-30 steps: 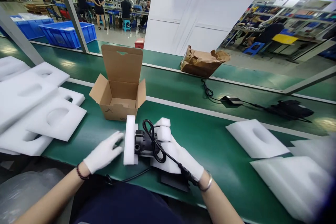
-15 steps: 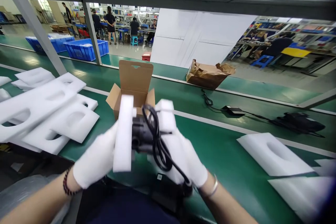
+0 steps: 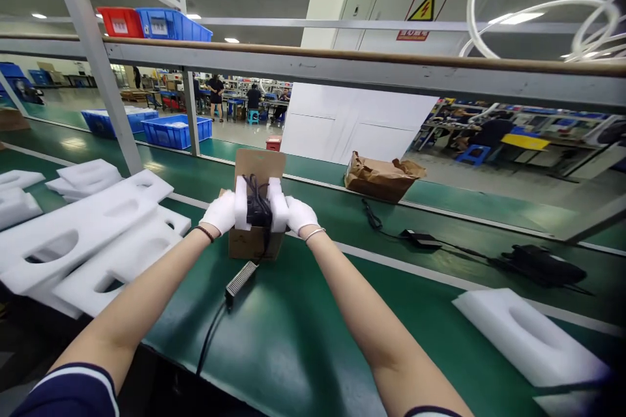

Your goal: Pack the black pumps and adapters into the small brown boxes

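An open cardboard box (image 3: 252,246) stands on the green bench, its back flap upright. At its mouth is a black device (image 3: 258,212) with a coiled black cable, set between two white foam pieces. My gloved left hand (image 3: 219,212) is closed on the left foam piece (image 3: 241,203). On the other side my gloved right hand (image 3: 300,214) grips the right foam piece (image 3: 278,205). How deep the foam sits in the box is hard to tell. A cable runs down the box front to a finned black power adapter (image 3: 241,279) on the bench.
Several white foam sheets (image 3: 73,234) are piled at left, and more foam (image 3: 528,335) lies at right. Behind the box are a crumpled brown paper bag (image 3: 384,176) and another adapter (image 3: 420,239) with its cable. Metal posts and a rail (image 3: 313,71) frame the bench.
Both hands have carried the device and its foam pieces forward, from close to my body to the box. The finned adapter now lies on the bench. My view has tilted up.
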A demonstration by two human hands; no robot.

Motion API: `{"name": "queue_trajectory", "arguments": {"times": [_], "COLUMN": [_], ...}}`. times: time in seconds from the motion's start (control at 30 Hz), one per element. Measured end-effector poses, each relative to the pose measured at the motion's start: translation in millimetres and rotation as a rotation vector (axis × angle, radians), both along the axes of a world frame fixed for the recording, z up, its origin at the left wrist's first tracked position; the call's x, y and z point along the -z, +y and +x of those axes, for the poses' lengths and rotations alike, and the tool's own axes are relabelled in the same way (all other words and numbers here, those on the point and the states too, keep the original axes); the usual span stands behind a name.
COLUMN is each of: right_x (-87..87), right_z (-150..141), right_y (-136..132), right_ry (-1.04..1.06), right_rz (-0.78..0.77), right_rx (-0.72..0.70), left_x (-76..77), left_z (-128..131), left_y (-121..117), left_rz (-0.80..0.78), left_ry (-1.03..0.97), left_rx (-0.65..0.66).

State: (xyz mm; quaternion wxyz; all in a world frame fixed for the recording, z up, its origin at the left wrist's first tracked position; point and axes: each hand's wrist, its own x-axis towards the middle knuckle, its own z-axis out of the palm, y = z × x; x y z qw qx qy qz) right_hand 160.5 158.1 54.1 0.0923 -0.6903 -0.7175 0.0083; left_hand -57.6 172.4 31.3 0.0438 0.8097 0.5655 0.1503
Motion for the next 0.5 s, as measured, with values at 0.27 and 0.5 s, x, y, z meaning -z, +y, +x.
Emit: {"name": "queue_trajectory", "arguments": {"times": [0.27, 0.5], "right_x": [26.9, 57.7], "right_z": [-4, 3], "right_y": [21, -10], "right_ry": [-0.206, -0.126], "right_rz": [-0.069, 0.239], "right_rx": [-0.284, -0.286], "left_x": [11.8, 31.1], "left_z": [2, -2], "left_y": [10, -77], "left_rz": [-0.022, 0.037], "left_ry": [0.224, 0.113], "left_rx": [0.165, 0.070]}}
